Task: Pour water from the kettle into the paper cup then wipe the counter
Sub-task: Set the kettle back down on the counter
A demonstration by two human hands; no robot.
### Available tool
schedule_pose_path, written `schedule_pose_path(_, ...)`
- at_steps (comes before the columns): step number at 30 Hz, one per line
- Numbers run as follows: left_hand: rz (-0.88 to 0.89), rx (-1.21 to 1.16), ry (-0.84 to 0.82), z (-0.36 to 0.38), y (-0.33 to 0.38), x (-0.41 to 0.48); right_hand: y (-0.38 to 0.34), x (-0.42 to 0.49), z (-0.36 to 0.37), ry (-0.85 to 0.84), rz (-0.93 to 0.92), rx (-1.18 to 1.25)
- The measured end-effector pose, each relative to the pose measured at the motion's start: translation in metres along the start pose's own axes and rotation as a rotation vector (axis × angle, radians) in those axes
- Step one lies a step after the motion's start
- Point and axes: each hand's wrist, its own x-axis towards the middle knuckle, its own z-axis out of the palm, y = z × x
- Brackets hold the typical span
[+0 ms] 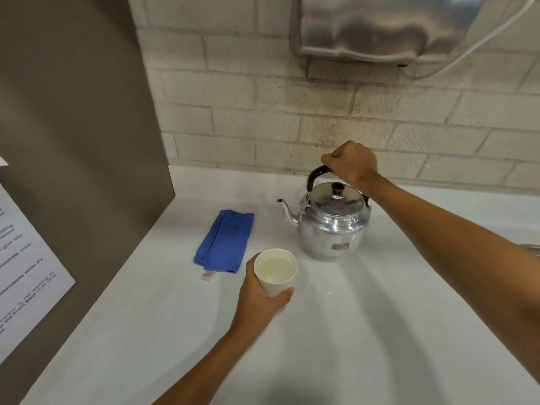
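A shiny metal kettle (pixel 333 226) stands upright on the white counter (pixel 350 331), spout pointing left. My right hand (pixel 352 165) is closed around its black handle from above. In front of the kettle, my left hand (pixel 260 299) grips a white paper cup (pixel 276 271) from its left side. The cup holds water and tilts slightly toward me. A folded blue cloth (pixel 223 241) lies flat on the counter left of the kettle, apart from both hands.
A grey partition (pixel 79 159) with a printed paper sheet (pixel 26 258) walls off the left side. A brick wall (pixel 263 118) runs behind the counter, with a metal wall-mounted dispenser (pixel 394 24) above the kettle. A metal rim (pixel 530 247) shows at the right edge.
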Motion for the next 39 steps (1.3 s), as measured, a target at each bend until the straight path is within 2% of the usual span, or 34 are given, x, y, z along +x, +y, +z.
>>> schedule_pose_path(12, -0.029, 0.006, 0.001, 0.000, -0.001, -0.001, 0.001, 0.021, 0.042, -0.058, 0.136, 0.076)
schedule_pose_path(21, -0.044, -0.004, -0.002, 0.000, 0.002, -0.003, 0.007, 0.026, 0.053, -0.014, 0.147, 0.046)
schedule_pose_path(33, -0.010, -0.003, 0.000, 0.000, 0.007, -0.005, 0.007, 0.023, 0.050, -0.064, 0.144, 0.025)
schedule_pose_path(35, -0.004, -0.012, 0.004, 0.001, 0.008, -0.005, 0.005, 0.013, 0.048, 0.011, 0.092, 0.021)
schedule_pose_path(39, 0.005, -0.013, -0.061, -0.008, 0.009, -0.010, 0.004, -0.039, 0.048, 0.325, 0.048, 0.124)
